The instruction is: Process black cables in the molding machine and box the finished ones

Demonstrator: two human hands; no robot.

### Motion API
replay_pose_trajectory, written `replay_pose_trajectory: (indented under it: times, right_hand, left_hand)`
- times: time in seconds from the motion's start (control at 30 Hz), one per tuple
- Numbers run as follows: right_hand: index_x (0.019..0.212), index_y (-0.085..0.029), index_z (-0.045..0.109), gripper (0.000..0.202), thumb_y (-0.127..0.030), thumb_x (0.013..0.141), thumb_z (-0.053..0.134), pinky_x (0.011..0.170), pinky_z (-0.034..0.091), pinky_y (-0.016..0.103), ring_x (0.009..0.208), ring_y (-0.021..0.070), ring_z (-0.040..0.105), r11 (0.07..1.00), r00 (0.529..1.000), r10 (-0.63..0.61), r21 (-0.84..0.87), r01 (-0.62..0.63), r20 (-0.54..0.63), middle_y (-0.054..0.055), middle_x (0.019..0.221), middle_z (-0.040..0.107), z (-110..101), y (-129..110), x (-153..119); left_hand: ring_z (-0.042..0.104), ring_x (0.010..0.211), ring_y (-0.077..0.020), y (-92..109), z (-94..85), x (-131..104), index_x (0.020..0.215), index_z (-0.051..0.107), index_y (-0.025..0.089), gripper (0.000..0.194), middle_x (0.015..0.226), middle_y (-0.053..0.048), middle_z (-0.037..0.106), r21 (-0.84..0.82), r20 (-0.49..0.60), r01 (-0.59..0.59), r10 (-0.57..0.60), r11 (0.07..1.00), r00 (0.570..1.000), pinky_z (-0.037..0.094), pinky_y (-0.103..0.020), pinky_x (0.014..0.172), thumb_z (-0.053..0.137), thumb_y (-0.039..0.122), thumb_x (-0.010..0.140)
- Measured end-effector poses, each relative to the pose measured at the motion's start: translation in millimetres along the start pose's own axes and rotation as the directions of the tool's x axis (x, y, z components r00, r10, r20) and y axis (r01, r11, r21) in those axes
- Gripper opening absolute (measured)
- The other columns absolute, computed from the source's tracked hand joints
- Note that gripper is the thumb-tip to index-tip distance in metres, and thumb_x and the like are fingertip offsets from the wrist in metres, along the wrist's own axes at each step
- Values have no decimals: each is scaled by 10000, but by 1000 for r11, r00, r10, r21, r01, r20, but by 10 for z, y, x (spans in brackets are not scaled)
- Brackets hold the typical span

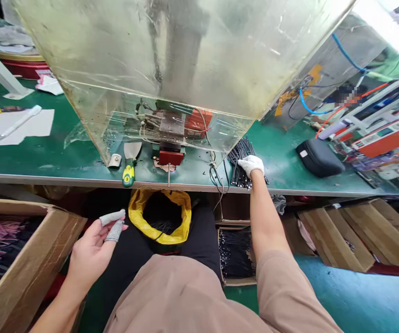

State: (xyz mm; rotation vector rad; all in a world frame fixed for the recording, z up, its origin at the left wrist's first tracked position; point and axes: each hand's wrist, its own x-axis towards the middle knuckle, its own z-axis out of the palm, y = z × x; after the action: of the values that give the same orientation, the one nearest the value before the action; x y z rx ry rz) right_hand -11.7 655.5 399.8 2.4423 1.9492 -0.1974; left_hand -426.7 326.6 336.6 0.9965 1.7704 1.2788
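My left hand (98, 238), with grey covers on thumb and forefinger, is raised left of the yellow-rimmed bag (184, 221). Its fingers are apart and nothing shows between them. On the bench, my right hand (251, 165) in a white glove rests on a pile of thin black pieces (240, 152); its fingertips are too small to make out. Between the hands, at the bench edge, a machine with a red block (171, 158) and a thin metal rod stands under a clear plastic cover (171, 55).
A scraper (129, 172) with a green and yellow handle lies left of the red block. Cardboard boxes (29, 273) stand at the left, and more boxes (338, 238) at the right. A box of black pieces (236, 254) sits beside my leg. A black case (319, 157) is on the bench.
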Motion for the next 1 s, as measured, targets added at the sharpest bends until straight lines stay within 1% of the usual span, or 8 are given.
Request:
replay_pose_trajectory:
  times: [0.23,0.33,0.53,0.67,0.73,0.83,0.9,1.0]
  right_hand:
    - [1093,-176,781,567,-628,912,490,877,481,330,1039,278,668,998,998,-55,-27,54,-42,146,1074,745,-82,-19,-203]
    - [1254,-176,708,542,-556,951,468,954,458,337,1154,277,630,999,990,-41,15,43,-134,143,1239,698,-85,-43,-93]
    - [1090,-159,784,411,-457,909,568,904,477,329,1069,281,671,998,999,-42,-52,41,-12,150,1139,734,-100,-222,91]
    - [960,-116,785,296,-332,837,624,944,471,388,1069,310,649,976,975,-49,196,92,-214,172,1024,738,-175,-216,31]
    - [865,-112,742,221,-290,821,619,921,496,415,994,282,651,807,951,31,568,158,-308,161,926,722,-231,-198,-5]
    - [883,-189,642,163,-275,896,504,785,573,363,755,153,636,405,952,110,888,219,-285,72,921,684,-357,-225,-122]
    - [880,-227,602,125,-247,925,486,708,592,282,645,84,593,100,968,92,969,224,-233,10,937,661,-465,-279,-295]
    - [907,-221,640,59,-180,868,624,654,577,168,596,33,563,-369,979,-115,922,116,-169,-39,877,637,-586,-404,-708]
  left_hand:
    - [738,961,-255,7,29,60,1147,634,183,520,1162,-110,723,-30,22,17,-16,999,1000,552,-436,1024,698,497,738]
    - [738,962,-258,72,63,76,1158,631,174,522,1152,-113,728,-28,40,-8,9,1000,999,551,-444,1024,700,484,743]
    - [749,924,-265,72,79,82,1148,637,176,518,1123,-115,744,-26,28,-64,65,998,997,579,-456,978,708,507,756]
    - [752,904,-261,55,48,60,1137,649,173,482,1102,-120,749,-20,21,-84,84,996,996,597,-451,943,692,501,788]
    - [749,909,-256,64,44,57,1135,652,160,454,1084,-123,750,-34,16,-105,105,994,994,604,-444,928,675,476,809]
    - [741,918,-243,83,75,80,1137,658,140,415,1081,-129,745,-49,4,-153,153,987,988,605,-433,923,655,424,834]
    - [736,918,-231,102,119,110,1137,662,135,389,1094,-129,739,-54,-6,-183,183,982,983,597,-428,935,644,394,848]
    - [732,886,-207,160,200,167,1145,664,142,355,1085,-114,736,-93,-27,-221,220,971,975,609,-393,895,630,362,868]
